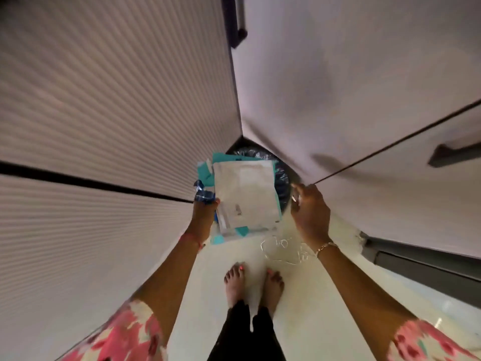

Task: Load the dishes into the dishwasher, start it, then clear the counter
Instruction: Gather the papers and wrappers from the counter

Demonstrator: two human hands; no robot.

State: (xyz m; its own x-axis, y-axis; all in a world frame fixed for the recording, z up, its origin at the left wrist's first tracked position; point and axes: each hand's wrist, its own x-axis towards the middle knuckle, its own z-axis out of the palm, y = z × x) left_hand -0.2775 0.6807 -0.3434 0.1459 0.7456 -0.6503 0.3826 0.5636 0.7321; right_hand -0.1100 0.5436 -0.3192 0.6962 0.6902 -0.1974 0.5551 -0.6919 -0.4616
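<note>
My left hand (204,213) grips a stack of flat white and teal packets (244,196) together with a crumpled blue wrapper (202,192). The stack hangs over a bin lined with a dark plastic bag (282,178), which stands on the floor in the corner between two cabinets. My right hand (308,209) is beside the stack, at the bin's right edge, fingers curled. Whether it holds anything I cannot tell. The packets hide most of the bin.
A ribbed white cabinet front (104,113) rises on the left and a smooth white door (351,87) with a dark handle (238,19) on the right. The pale floor (312,295) shows my bare feet (253,282) and a thin white string (283,252).
</note>
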